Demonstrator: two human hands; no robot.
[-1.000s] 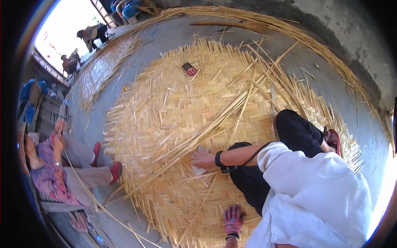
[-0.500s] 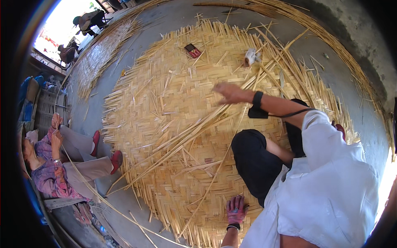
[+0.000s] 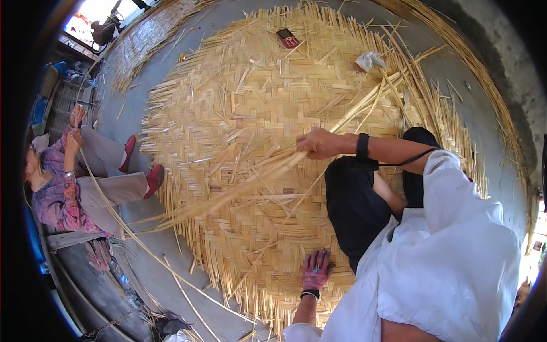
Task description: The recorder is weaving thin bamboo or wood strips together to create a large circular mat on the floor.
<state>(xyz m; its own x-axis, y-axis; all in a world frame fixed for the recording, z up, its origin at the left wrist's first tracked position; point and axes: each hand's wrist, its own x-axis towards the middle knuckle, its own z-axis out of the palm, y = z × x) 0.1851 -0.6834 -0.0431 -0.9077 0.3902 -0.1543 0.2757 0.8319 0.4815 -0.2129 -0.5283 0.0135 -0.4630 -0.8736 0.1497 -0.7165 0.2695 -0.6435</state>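
Note:
A large round mat [image 3: 268,100] woven from yellow split strips lies on the floor under me. My right hand [image 3: 322,143], bare with a black wristband, is closed round a bundle of long strips [image 3: 245,188] above the mat's middle. The bundle stretches both toward the lower left and the upper right, its lower-left part smeared by motion. My left hand [image 3: 317,268], in a pink-stained fingerless-looking glove, rests palm down near the mat's lower edge. Its fingers are stretched out, and nothing is in them.
At the left a seated co-worker [image 3: 65,188] holds a long strip with both hands. A red phone [image 3: 288,39] and a white cloth [image 3: 369,60] lie on the mat. Loose strips stick out round its rim. Another woven piece [image 3: 151,37] and long strips [image 3: 476,74] lie on the floor.
My right hand has closed round the strips and lifted them, swinging them off the mat. My left hand stays flat on the mat. The whole view has shifted slightly.

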